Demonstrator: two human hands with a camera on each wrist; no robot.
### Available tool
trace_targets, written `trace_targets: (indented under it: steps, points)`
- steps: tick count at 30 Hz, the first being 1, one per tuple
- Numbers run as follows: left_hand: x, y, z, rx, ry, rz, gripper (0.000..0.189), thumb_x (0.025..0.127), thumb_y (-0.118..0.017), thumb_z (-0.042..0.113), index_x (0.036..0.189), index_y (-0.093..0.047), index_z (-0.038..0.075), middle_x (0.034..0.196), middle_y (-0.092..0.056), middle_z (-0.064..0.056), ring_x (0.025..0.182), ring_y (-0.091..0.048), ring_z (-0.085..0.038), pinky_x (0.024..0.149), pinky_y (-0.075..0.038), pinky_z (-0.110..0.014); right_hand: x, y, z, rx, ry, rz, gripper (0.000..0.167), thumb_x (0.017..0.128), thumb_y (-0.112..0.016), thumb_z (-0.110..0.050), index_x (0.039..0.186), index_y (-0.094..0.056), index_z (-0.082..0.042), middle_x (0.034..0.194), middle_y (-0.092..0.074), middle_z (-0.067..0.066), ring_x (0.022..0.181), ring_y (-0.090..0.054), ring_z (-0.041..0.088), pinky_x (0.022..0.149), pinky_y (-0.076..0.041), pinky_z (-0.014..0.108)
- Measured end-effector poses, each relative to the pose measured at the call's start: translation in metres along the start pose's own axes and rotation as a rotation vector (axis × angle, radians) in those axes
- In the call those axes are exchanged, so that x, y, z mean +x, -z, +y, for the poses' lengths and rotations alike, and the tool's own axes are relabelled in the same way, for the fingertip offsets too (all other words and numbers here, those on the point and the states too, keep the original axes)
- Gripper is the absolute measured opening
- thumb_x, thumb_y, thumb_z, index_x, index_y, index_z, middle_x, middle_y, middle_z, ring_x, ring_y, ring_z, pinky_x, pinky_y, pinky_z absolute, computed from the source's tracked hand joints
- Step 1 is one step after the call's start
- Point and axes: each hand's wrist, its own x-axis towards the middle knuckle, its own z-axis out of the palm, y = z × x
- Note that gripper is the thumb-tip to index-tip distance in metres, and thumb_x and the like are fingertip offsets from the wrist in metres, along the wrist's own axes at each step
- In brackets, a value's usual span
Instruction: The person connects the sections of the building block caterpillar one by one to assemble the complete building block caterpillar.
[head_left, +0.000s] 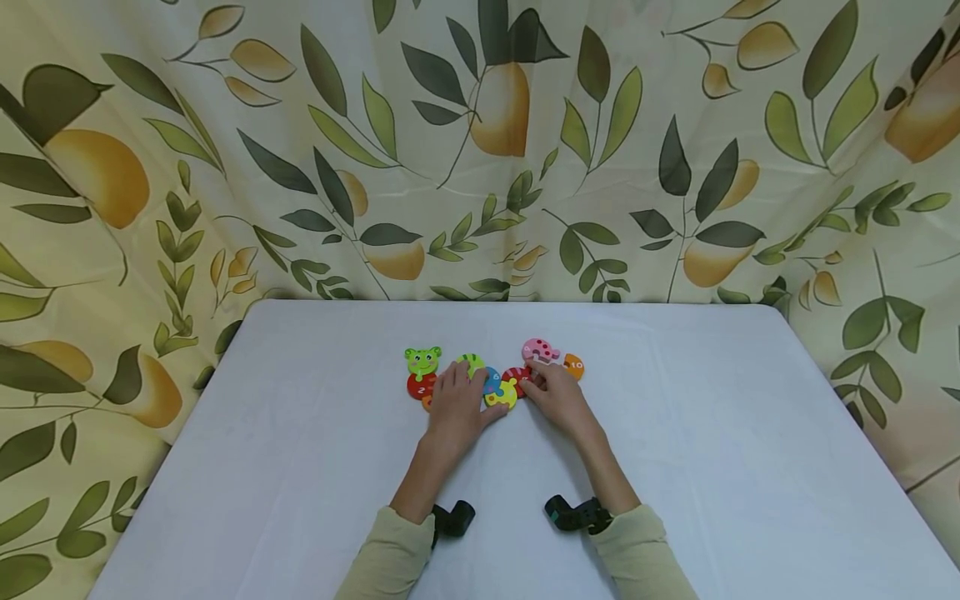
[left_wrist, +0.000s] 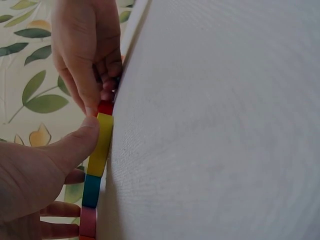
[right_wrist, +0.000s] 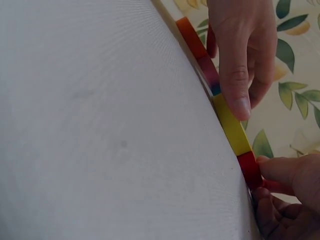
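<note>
A caterpillar puzzle of flat, numbered, coloured pieces lies on the table. Its green animal head [head_left: 423, 361] and a red piece marked 2 [head_left: 420, 387] are at the left end. My left hand [head_left: 456, 408] rests over the middle pieces with fingers spread, hiding some of them; its thumb touches the yellow piece [left_wrist: 100, 145]. Beside that are a blue piece [head_left: 492, 381] and a green striped piece [head_left: 471, 362]. My right hand [head_left: 558, 398] pinches a red striped piece [right_wrist: 249, 169] at the yellow one's right side.
Behind the right hand's fingertips lie a pink spotted piece [head_left: 537, 347] and an orange piece marked 10 [head_left: 573, 367]. A white cloth covers the table [head_left: 712, 450]. A leaf-and-fruit patterned curtain [head_left: 480, 208] hangs along its far edge and sides.
</note>
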Motion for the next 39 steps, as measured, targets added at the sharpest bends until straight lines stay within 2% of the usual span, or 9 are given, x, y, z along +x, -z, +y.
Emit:
trace_targets:
  steps: [7,12,18,21,23,26,28,33,39]
  points:
    - [-0.001,0.001,0.001,-0.048,0.008,-0.033,0.064,0.083,-0.071,0.048,0.138,-0.053,0.02,0.142,-0.042,-0.015,0.137,-0.035,-0.033,0.115,-0.032,-0.053,0.0,-0.002,0.003,0.028,-0.019,0.001,0.047,0.092,-0.066,-0.023,0.134,-0.057,-0.005,0.084,-0.058,0.008,0.077,-0.05,0.018,0.066,-0.04,0.025]
    - [-0.003,0.002,0.002,-0.026,-0.008,-0.057,0.059,0.086,-0.067,0.049,0.14,-0.053,0.028,0.147,-0.04,-0.018,0.139,-0.033,-0.036,0.116,-0.029,-0.055,-0.001,-0.001,0.004,0.056,-0.031,0.006,0.046,0.091,-0.067,-0.024,0.133,-0.058,-0.006,0.088,-0.062,0.01,0.079,-0.053,0.019,0.065,-0.044,0.023]
    - [-0.004,0.002,0.006,-0.005,-0.002,-0.087,0.056,0.089,-0.065,0.047,0.142,-0.05,0.034,0.152,-0.037,-0.016,0.144,-0.03,-0.034,0.117,-0.027,-0.058,-0.001,0.001,0.007,0.125,-0.1,0.024,0.05,0.09,-0.068,-0.028,0.134,-0.055,-0.006,0.093,-0.063,0.011,0.077,-0.055,0.018,0.062,-0.046,0.02]
    - [-0.005,0.001,0.009,0.003,-0.021,-0.103,0.052,0.092,-0.062,0.043,0.141,-0.05,0.034,0.153,-0.038,-0.011,0.145,-0.029,-0.033,0.115,-0.025,-0.063,0.001,0.001,0.011,0.174,-0.12,0.088,0.042,0.093,-0.064,-0.028,0.129,-0.058,-0.008,0.095,-0.063,0.01,0.078,-0.056,0.018,0.063,-0.047,0.019]
    - [-0.006,0.001,0.013,0.009,-0.06,-0.107,0.049,0.094,-0.061,0.039,0.141,-0.051,0.031,0.153,-0.04,-0.009,0.145,-0.031,-0.034,0.113,-0.026,-0.066,0.002,0.002,0.013,0.206,-0.111,0.16,0.037,0.094,-0.062,-0.026,0.126,-0.059,-0.007,0.097,-0.063,0.01,0.082,-0.058,0.019,0.066,-0.049,0.02]
    - [-0.007,0.001,0.017,0.029,-0.131,-0.109,0.046,0.096,-0.06,0.033,0.14,-0.053,0.026,0.153,-0.043,-0.005,0.144,-0.033,-0.035,0.11,-0.029,-0.068,0.002,0.004,0.014,0.237,-0.073,0.255,0.033,0.095,-0.06,-0.022,0.125,-0.06,-0.007,0.107,-0.062,0.011,0.092,-0.059,0.022,0.078,-0.054,0.027]
    - [-0.008,0.001,0.019,0.043,-0.159,-0.099,0.046,0.095,-0.061,0.031,0.14,-0.053,0.024,0.152,-0.044,-0.004,0.143,-0.035,-0.035,0.11,-0.031,-0.067,0.002,0.005,0.015,0.245,-0.04,0.275,0.035,0.095,-0.061,-0.019,0.128,-0.058,-0.007,0.115,-0.06,0.013,0.101,-0.059,0.024,0.089,-0.056,0.035]
    - [-0.008,0.002,0.02,0.075,-0.157,-0.092,0.049,0.093,-0.064,0.028,0.141,-0.052,0.025,0.152,-0.044,-0.002,0.143,-0.035,-0.033,0.111,-0.032,-0.064,0.005,0.007,0.018,0.239,0.032,0.203,0.041,0.096,-0.06,-0.016,0.135,-0.053,-0.006,0.133,-0.052,0.014,0.12,-0.052,0.03,0.104,-0.048,0.047]
    - [-0.006,0.001,0.02,0.048,-0.127,-0.098,0.05,0.092,-0.066,0.024,0.14,-0.053,0.027,0.153,-0.042,-0.006,0.144,-0.034,-0.032,0.112,-0.031,-0.063,0.006,0.005,0.024,0.088,0.098,0.066,0.053,0.096,-0.057,-0.019,0.145,-0.042,-0.006,0.157,-0.028,0.018,0.147,-0.023,0.038,0.114,-0.027,0.061]
